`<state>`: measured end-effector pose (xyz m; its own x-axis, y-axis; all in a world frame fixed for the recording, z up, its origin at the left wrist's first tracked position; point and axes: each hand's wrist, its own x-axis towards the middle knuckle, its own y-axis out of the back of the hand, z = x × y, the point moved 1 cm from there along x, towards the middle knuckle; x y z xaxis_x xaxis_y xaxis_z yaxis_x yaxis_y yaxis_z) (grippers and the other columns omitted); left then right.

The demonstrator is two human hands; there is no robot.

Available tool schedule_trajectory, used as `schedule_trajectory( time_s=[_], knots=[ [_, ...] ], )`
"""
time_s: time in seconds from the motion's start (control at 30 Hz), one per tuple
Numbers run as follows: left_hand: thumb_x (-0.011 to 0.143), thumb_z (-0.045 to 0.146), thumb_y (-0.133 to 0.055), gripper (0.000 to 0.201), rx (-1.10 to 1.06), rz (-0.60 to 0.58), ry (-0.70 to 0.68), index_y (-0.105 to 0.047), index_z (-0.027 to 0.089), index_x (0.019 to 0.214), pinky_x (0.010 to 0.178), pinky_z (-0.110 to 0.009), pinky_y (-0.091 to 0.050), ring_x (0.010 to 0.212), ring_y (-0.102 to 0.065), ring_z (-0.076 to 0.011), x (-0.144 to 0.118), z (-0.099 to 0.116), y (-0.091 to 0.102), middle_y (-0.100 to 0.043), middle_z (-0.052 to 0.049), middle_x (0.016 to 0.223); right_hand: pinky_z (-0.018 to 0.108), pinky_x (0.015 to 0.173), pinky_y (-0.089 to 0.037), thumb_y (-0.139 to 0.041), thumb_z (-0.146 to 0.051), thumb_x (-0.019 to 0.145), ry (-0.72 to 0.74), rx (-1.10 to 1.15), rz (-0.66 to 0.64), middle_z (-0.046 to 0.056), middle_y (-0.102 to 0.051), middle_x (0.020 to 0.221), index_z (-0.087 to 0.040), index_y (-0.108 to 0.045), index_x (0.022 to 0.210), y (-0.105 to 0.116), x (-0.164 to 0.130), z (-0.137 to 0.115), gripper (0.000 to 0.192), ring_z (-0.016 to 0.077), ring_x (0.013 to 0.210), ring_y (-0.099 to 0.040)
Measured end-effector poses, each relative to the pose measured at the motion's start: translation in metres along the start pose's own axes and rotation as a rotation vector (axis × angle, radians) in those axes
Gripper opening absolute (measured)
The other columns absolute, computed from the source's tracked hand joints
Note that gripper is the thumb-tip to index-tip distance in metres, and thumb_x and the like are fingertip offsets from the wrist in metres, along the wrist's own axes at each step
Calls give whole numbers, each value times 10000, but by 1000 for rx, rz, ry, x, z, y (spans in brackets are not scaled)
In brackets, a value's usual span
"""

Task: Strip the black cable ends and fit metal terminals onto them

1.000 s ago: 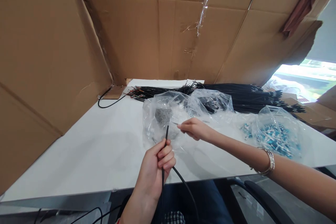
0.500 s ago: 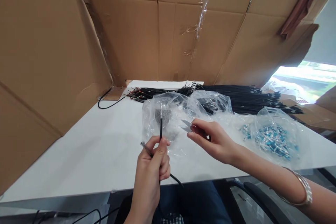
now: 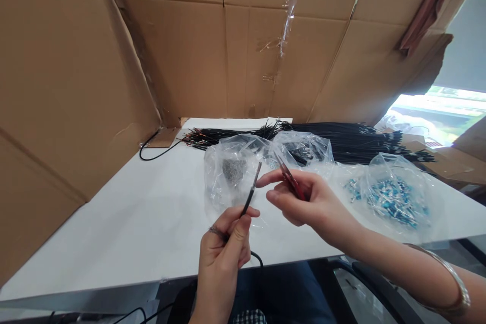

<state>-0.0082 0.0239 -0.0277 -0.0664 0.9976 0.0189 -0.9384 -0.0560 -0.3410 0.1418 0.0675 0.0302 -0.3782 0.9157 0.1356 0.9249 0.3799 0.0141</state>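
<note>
Cardboard walls (image 3: 76, 76) close in the left and back of a white table (image 3: 125, 228), and a loose black cable (image 3: 154, 144) curls at the far left corner where the walls meet. Low and centre, the left hand (image 3: 224, 253) comes up from under the table edge, fingers curled tight with thumb and forefinger pinching a black wire (image 3: 250, 195); the wire's free end tilts up and to the right, and its tail loops down behind the hand over the table edge. Behind it lies a clear bag (image 3: 228, 177) with a grey clump inside. Just right of the wire tip, the right hand (image 3: 304, 202) hovers above the table, fingers partly closed round a thin red-handled tool (image 3: 290, 182), forefinger stretched out nearly touching the wire's end. A bangle (image 3: 451, 283) sits on that wrist. Along the back runs a long bundle of black wires (image 3: 341, 136), and at the right a second clear bag (image 3: 391, 192) holds small blue pieces.
</note>
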Motion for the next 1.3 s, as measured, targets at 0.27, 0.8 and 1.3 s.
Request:
schedule_trajectory(
  time_s=[0.27,0.8,1.3],
  knots=[
    [753,396,-761,181,56,123,-64,-752,221,800,415,-190,-251,450,-248,-76,-2,-2,0,-284,73,478,250,439,-196,-774,-370,739,27,0,23,-110,-219,498,-197,-681,849,-11,-5,-6,225,76,461,-212],
    [806,443,-694,226,257,209,-119,-750,233,868,454,-217,-297,480,-277,-99,-5,-1,0,-332,58,501,231,408,-223,-713,-294,765,48,-33,72,-77,-356,527,-183,-650,731,-11,-1,-9,133,73,469,-293],
    [773,446,-745,283,-314,-263,312,-661,179,731,342,-117,-148,398,-89,-20,2,7,1,-146,126,475,203,399,-213,-718,-433,811,-17,-37,-13,-81,-335,518,-192,-697,798,0,1,-9,243,57,451,-279]
  ],
)
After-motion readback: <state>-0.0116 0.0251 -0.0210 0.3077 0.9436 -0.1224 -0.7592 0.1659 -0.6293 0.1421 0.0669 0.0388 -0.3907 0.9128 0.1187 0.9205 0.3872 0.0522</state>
